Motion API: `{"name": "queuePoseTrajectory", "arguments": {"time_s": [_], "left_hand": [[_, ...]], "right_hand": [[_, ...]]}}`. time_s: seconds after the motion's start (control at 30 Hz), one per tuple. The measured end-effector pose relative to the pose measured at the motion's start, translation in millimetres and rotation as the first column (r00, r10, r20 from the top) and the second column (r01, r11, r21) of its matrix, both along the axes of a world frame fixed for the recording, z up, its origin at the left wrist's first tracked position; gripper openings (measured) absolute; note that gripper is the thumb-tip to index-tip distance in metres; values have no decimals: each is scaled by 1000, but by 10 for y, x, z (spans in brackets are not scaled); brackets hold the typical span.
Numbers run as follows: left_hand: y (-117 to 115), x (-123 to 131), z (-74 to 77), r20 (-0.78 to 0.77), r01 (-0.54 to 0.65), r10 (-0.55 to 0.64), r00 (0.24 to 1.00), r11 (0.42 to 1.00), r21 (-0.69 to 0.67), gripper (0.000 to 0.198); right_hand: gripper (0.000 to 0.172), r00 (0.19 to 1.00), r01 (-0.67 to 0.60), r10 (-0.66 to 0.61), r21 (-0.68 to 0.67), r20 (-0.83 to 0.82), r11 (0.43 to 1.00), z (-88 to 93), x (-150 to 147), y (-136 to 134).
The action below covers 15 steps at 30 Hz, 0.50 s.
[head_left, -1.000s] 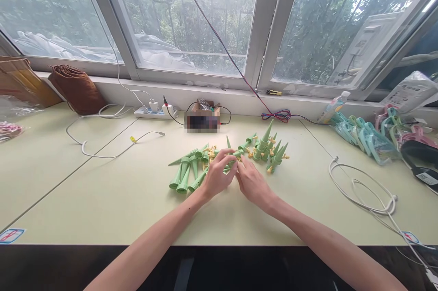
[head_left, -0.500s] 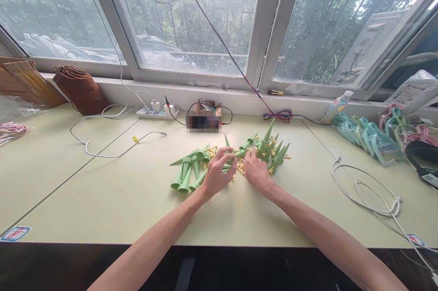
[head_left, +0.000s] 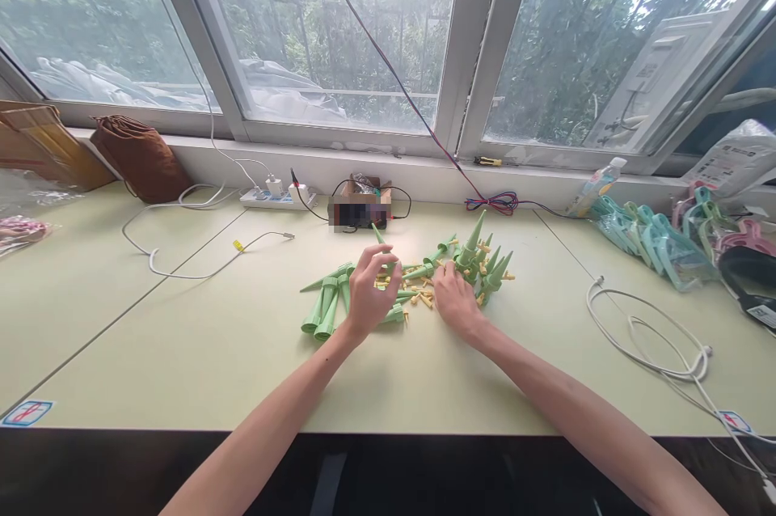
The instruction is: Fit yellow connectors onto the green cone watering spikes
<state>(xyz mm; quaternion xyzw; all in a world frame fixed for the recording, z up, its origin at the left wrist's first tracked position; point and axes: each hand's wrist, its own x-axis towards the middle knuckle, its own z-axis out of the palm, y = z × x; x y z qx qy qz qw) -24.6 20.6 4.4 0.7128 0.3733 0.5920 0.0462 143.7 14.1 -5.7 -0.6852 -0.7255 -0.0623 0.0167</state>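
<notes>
My left hand (head_left: 369,293) is raised over the left part of the pile, fingers curled around a green plastic spike (head_left: 378,234) whose pointed end sticks up behind them. My right hand (head_left: 453,298) rests low against the right cluster of green spikes (head_left: 470,245), its fingers bent downward; their tips and whatever they grip are hidden. Some of those spikes stand point up, with small yellow valve-like pieces (head_left: 509,277) on them. Loose yellow pieces (head_left: 426,300) lie between the hands. More green spikes (head_left: 327,307) lie left of my left hand, wide ends toward me.
Behind the pile sits a small open box (head_left: 381,191), partly blurred. A power strip (head_left: 279,200) and white cable (head_left: 151,257) occupy the left. To the right are a coiled white cable (head_left: 643,350), bagged teal plastic items (head_left: 660,253) and a bottle (head_left: 600,186).
My left hand has moved left and slightly up, and the green spike moved with it. More loose yellow pieces now show between the hands. My right hand has barely shifted.
</notes>
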Motion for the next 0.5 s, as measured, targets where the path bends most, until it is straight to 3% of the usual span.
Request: {"name": "queuePoseTrajectory", "arguments": {"time_s": [0.5], "left_hand": [[11,-8,-32,-4,4,-4,1000,1000,-19,4]], "right_hand": [[36,994,-96,95,-14,-47,995,-48,26,-1]]}}
